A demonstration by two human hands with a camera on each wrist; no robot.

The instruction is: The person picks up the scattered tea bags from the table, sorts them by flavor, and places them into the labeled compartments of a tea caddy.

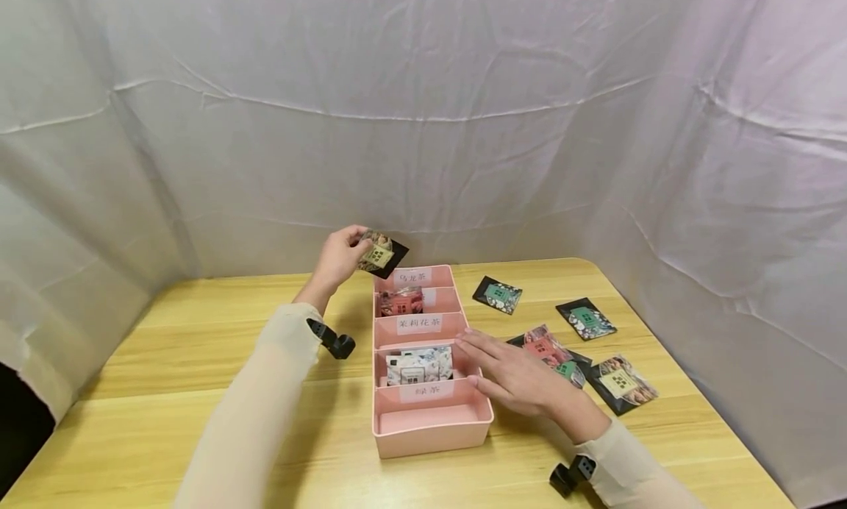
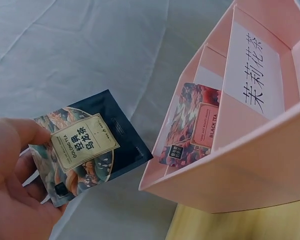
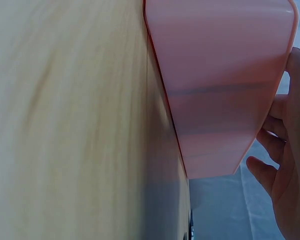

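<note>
My left hand [image 1: 339, 259] pinches an oolong tea sachet [image 2: 85, 145] between thumb and fingers, above the far left corner of a pink divided box [image 1: 433, 441]. The sachet is black with a patterned half and a yellow label. My right hand [image 1: 519, 374] rests on the box's right rim with its fingers extended. A red black-tea sachet [image 2: 194, 125] stands in a far compartment. White floral sachets [image 1: 419, 365] sit in a nearer one. The nearest compartment shows a bare bottom. White labels with Chinese characters mark the dividers.
Right of the box, two green-labelled sachets [image 1: 498, 294] lie apart on the wooden table [image 1: 218, 362]. Nearer, a red-labelled sachet [image 1: 544, 347] overlaps a green-labelled one, beside a yellow-labelled sachet [image 1: 623, 384]. A pale curtain [image 1: 344, 126] hangs behind the table and along its sides.
</note>
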